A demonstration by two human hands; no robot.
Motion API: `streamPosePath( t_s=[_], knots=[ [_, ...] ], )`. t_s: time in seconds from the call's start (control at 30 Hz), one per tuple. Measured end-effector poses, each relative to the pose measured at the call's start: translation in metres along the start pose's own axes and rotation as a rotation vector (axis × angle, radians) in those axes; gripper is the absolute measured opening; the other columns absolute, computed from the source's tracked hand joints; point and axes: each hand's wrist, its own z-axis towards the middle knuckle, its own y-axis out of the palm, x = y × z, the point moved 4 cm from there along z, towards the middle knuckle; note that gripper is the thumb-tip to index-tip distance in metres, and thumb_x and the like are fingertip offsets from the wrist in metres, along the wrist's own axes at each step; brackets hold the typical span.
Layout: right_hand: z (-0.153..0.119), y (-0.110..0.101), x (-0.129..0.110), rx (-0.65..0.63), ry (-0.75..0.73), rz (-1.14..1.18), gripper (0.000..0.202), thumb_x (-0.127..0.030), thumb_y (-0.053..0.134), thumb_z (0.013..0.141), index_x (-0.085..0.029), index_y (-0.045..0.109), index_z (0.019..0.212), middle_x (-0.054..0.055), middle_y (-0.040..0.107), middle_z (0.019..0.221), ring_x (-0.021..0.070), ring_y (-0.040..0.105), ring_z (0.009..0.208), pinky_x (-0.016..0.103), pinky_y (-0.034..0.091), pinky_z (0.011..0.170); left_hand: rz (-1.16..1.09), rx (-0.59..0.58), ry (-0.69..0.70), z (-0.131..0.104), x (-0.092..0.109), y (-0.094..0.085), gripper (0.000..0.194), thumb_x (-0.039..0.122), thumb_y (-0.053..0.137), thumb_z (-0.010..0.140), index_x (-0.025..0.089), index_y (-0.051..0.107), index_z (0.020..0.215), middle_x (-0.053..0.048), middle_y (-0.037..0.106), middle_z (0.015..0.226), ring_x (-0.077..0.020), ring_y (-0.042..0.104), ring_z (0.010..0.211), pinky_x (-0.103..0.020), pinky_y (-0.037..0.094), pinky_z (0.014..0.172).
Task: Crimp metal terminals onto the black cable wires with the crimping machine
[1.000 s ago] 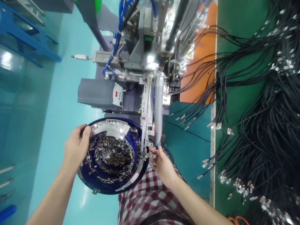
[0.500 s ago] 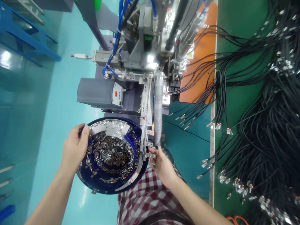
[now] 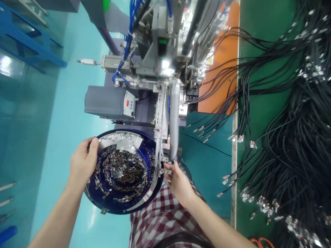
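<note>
A round dark blue bowl (image 3: 95, 196) holds many small metal parts (image 3: 126, 167). My left hand (image 3: 84, 160) grips the bowl's left rim, with the thumb on top and the fingers over the outer edge. On the opposite side, my right hand (image 3: 178, 181) touches the small metal brackets (image 3: 165, 170) at the lower end of the feed track (image 3: 160, 117). Its fingers are bent, partly hidden behind the brackets. A ribbed grey hose (image 3: 174, 120) runs down beside the track and ends just above my right fingertips.
Above the bowl are a grey controller box (image 3: 106, 101) and a machine (image 3: 160, 51) with blue tubes. Black cables with metal ends (image 3: 297, 148) lie on a green surface (image 3: 263, 44) at right, some crossing an orange plate (image 3: 217, 79). A blue stool (image 3: 26, 38) stands at upper left.
Some small metal parts in the bowl have shifted slightly along its track. Both hands remain in nearly the same places.
</note>
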Motion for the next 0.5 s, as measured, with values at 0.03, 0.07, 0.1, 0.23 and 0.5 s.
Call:
streamPosePath(
  t_s=[0.03,0.07,0.1,0.23,0.5],
  knots=[
    [-0.0003,0.0001,0.0004,0.004,0.001,0.002,0.047,-0.066,0.054,0.076,-0.026,0.071,0.096,0.002,0.062,0.108,0.0215,0.049,0.106,0.032,0.038,0.093,0.002,0.0,-0.005,0.0002,0.0003,-0.0002,0.047,0.05,0.035,0.09,0.018,0.06,0.113,-0.009,0.067,0.108,-0.0253,0.059,0.102,-0.038,0.044,0.09],
    [-0.0007,0.0002,0.0009,0.009,0.0,0.003,0.046,-0.065,0.055,0.076,-0.026,0.071,0.095,0.002,0.062,0.107,0.0212,0.05,0.105,0.031,0.039,0.092,0.004,0.001,-0.012,0.0004,0.0005,-0.0004,0.046,0.05,0.034,0.09,0.018,0.061,0.111,-0.009,0.067,0.106,-0.0255,0.059,0.1,-0.038,0.044,0.088],
    [-0.001,0.0002,0.0013,0.016,-0.001,0.005,0.045,-0.064,0.056,0.075,-0.026,0.071,0.095,0.001,0.062,0.106,0.0209,0.05,0.104,0.031,0.039,0.092,0.008,0.002,-0.02,0.0006,0.0007,-0.0006,0.046,0.05,0.034,0.09,0.018,0.062,0.109,-0.008,0.067,0.104,-0.0259,0.06,0.099,-0.038,0.044,0.087],
    [-0.0019,0.0003,0.0021,0.034,-0.001,0.018,0.043,-0.062,0.059,0.075,-0.026,0.071,0.093,0.001,0.061,0.104,0.0196,0.051,0.099,0.03,0.041,0.09,0.012,0.002,-0.049,0.0003,0.0017,-0.0015,0.048,0.053,0.032,0.089,0.019,0.063,0.103,-0.006,0.068,0.095,-0.025,0.06,0.092,-0.036,0.045,0.081],
    [-0.0018,0.0003,-0.0005,0.042,-0.01,0.023,0.046,-0.063,0.06,0.073,-0.024,0.072,0.093,0.002,0.063,0.102,0.0184,0.054,0.092,0.03,0.04,0.091,-0.008,0.019,-0.085,0.0003,-0.002,-0.0009,0.049,0.056,0.031,0.089,0.019,0.063,0.097,-0.004,0.066,0.086,-0.0216,0.058,0.081,-0.03,0.042,0.07]
  ],
)
